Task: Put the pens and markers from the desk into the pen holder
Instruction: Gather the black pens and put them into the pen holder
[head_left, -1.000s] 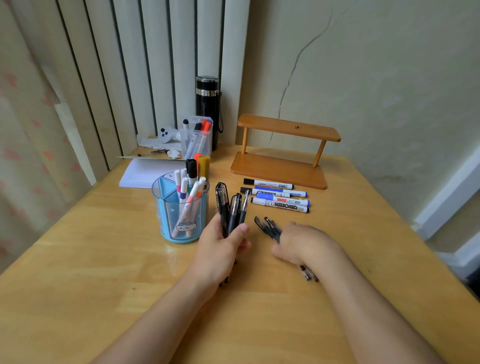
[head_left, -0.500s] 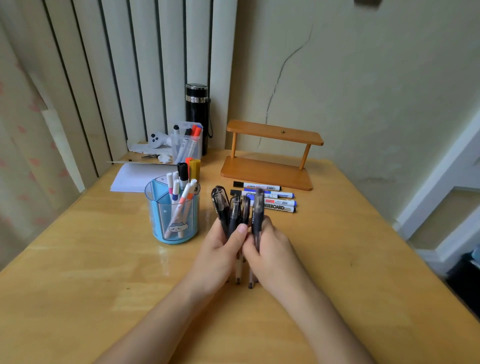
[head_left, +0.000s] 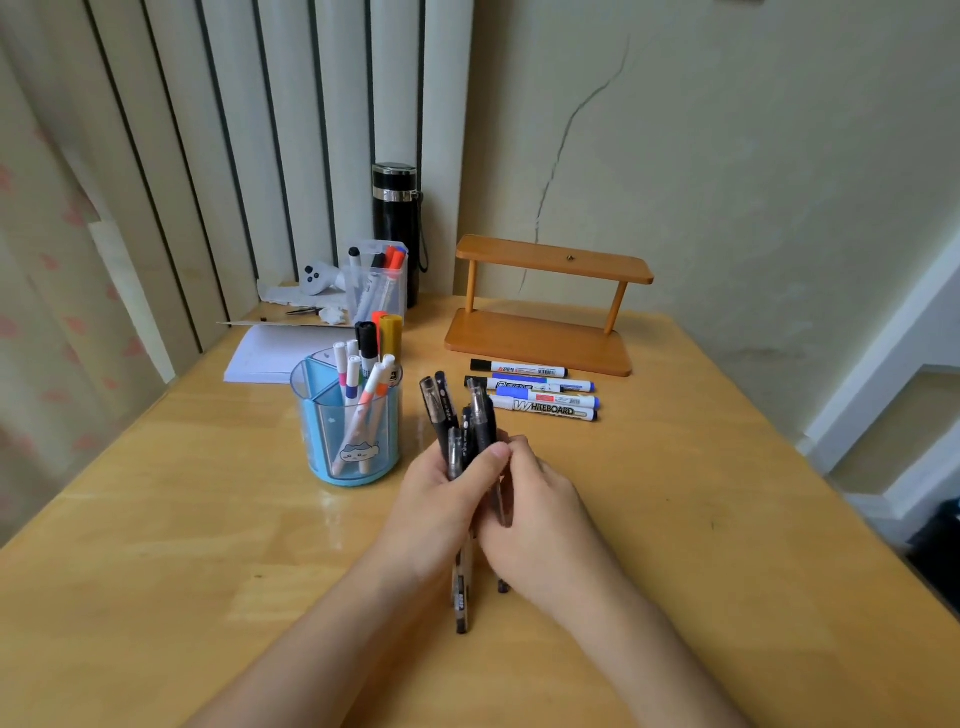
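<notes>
A bundle of black pens (head_left: 460, 421) stands nearly upright at the desk's middle, caps up, lower ends close to the desk. My left hand (head_left: 439, 506) is wrapped round the bundle from the left. My right hand (head_left: 535, 512) presses against it from the right, fingers on the pens. The blue see-through pen holder (head_left: 349, 431) stands just left of my hands and holds several markers. Several whiteboard markers (head_left: 540, 392) lie side by side behind the bundle.
A small wooden shelf (head_left: 545, 306) stands behind the markers. A black flask (head_left: 396, 228), a clear box of markers (head_left: 378, 283) and a white notepad (head_left: 265, 351) sit at the back left. The desk's right edge is close by.
My right hand picked up pens from the desk on the right and brought them to the bundle in my left hand. Both hands now press the pens together.
</notes>
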